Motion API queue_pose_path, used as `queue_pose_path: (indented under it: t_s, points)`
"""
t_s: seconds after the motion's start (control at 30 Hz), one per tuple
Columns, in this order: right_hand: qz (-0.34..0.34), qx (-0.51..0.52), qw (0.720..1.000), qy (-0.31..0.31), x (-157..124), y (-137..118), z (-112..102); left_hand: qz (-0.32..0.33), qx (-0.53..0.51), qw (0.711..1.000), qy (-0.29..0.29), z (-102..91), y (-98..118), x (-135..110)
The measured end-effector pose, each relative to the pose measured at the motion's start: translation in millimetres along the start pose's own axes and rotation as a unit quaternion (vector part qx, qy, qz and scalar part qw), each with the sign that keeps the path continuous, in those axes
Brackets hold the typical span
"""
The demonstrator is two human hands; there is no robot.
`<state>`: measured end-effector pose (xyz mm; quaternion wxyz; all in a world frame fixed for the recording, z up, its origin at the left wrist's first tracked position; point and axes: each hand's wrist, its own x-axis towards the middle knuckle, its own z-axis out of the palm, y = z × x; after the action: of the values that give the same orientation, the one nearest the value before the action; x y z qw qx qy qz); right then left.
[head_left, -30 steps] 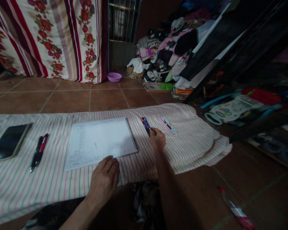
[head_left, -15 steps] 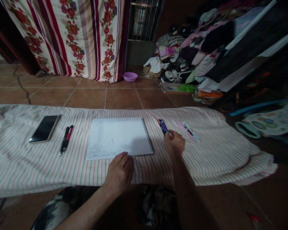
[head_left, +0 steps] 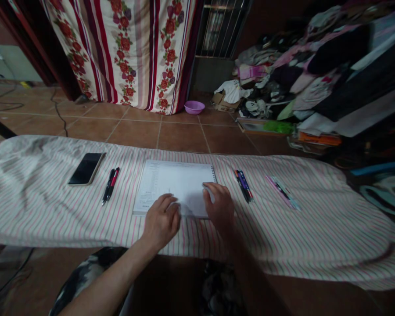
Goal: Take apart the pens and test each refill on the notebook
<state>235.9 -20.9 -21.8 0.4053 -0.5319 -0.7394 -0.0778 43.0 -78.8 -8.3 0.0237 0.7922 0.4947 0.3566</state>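
A spiral-bound notebook [head_left: 181, 182] lies flat with a pale printed page showing, its coil along the right side. My left hand [head_left: 163, 219] rests on its near edge, fingers loosely bent and apart, holding nothing. Over the notebook's right side lies my right hand [head_left: 219, 204], fingers stretched across the page edge and coil, thumb apart. Just right of that hand sits a small group of pens [head_left: 243, 185], dark, purple and orange. Farther right are slim pink and pale pens [head_left: 283, 193]. A black pen [head_left: 108, 186] and a red pen [head_left: 113, 183] lie left of the notebook.
A phone [head_left: 86, 169] lies screen up on the striped cloth [head_left: 191, 239] covering the low table. Beyond are a floral curtain [head_left: 125, 57], a purple basin [head_left: 194, 107] on the tiled floor, and a heap of clothes [head_left: 283, 74] at the right.
My right hand has let go of the dark and purple pens and moved left onto the notebook's edge. My left hand reaches slightly farther onto the page. The view has turned left.
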Motion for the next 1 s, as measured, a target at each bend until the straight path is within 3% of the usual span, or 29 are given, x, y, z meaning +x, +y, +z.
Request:
queue_pose_path:
  t_s: [0.23,0.57,0.73,1.0]
  points:
    - [-0.070,0.096,0.985,-0.129,-9,-27,6,-0.121,0.179,0.975,0.043,-30.2,-48,5]
    - [-0.066,0.112,0.979,-0.154,-13,-30,3,-0.182,0.263,0.945,0.061,-56.8,-97,-19]
    - [-0.068,0.105,0.981,-0.146,-12,-29,5,-0.195,0.260,0.945,0.044,-61.8,-108,-28]
    - [-0.061,0.094,0.984,-0.141,-13,-27,10,-0.152,0.217,0.963,0.050,-59.8,-110,-27]
